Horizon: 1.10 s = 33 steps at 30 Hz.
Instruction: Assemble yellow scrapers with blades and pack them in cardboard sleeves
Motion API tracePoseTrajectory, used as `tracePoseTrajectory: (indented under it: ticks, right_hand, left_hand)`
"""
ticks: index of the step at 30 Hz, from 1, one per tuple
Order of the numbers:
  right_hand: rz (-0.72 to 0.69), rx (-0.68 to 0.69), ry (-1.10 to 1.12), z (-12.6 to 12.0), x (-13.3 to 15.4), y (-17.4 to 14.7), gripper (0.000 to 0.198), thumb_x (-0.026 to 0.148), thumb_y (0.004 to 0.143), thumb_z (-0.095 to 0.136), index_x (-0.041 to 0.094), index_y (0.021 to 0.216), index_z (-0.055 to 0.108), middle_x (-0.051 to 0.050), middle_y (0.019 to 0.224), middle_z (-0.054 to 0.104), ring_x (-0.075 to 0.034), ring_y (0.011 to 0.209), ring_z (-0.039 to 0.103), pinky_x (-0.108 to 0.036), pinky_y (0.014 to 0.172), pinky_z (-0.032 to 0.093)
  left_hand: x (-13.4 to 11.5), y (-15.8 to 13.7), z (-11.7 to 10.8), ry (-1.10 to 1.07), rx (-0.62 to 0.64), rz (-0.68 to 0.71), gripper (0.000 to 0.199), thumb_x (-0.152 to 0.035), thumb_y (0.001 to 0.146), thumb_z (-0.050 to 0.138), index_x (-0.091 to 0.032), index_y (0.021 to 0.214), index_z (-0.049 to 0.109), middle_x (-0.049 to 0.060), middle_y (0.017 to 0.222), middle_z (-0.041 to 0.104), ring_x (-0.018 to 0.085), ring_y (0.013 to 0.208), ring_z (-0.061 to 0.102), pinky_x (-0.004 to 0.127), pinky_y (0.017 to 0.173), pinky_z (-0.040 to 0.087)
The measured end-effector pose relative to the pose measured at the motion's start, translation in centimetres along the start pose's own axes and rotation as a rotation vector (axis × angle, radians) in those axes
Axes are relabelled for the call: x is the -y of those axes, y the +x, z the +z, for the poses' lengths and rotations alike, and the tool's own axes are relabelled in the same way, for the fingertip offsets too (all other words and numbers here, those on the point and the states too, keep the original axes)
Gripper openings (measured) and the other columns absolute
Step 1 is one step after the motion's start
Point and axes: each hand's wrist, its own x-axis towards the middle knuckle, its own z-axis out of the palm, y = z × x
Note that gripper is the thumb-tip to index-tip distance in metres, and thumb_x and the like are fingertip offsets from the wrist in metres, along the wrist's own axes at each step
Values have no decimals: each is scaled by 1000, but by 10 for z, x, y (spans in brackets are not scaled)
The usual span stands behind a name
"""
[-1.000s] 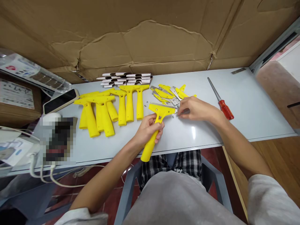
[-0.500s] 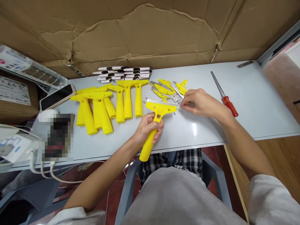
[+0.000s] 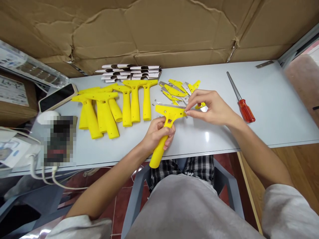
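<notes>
A yellow plastic scraper is gripped round its handle by my left hand, its wide head tilted up and away from me. Along the head's far edge lies a thin metal blade. My right hand is pinched at the head's right end, by the screw hole. Between its thumb and forefinger shows a tiny metal screw. Just beyond the head is a loose pile of yellow plates and metal blades, partly hidden by the right hand. A few small screws lie left of that pile.
Several yellow scraper handles lie in a group at the left. Behind them are stacked printed cards. A red-handled screwdriver lies on the right, with a flat metal piece farther back. A phone and white cables occupy the left end.
My right hand has moved left from beside the blade pile to the right end of the scraper head. The left hand still holds the scraper in nearly the same place.
</notes>
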Motion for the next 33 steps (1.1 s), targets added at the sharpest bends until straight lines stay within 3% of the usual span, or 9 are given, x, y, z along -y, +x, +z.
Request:
tracePoseTrajectory:
  ticks: [22, 29, 33]
  right_hand:
    - [-5, -15, 3, 9, -6, 0, 19, 38, 87, 81, 20, 91, 83, -5, 100, 70, -14, 94, 63, -32, 88, 48]
    - [34, -7, -45, 11, -2, 0, 17, 37, 83, 80, 21, 88, 83, -7, 109, 67, -18, 105, 62, -42, 107, 47]
    - [68, -7, -53, 10, 0, -1, 15, 35, 82, 79, 21, 86, 83, -8, 112, 67, -19, 107, 62, -43, 108, 47]
  left_hand:
    - [-8, 0, 9, 33, -78, -22, 29, -31, 71, 76, -23, 69, 48, -5, 42, 53, 10, 29, 43, 21, 30, 36]
    - [-8, -2, 13, 70, -97, -2, 31, -29, 70, 76, -23, 71, 46, -5, 47, 56, 11, 30, 46, 22, 30, 38]
    - [-7, -2, 14, 93, -120, 8, 27, -26, 69, 74, -23, 73, 47, -5, 50, 59, 11, 32, 48, 22, 30, 38]
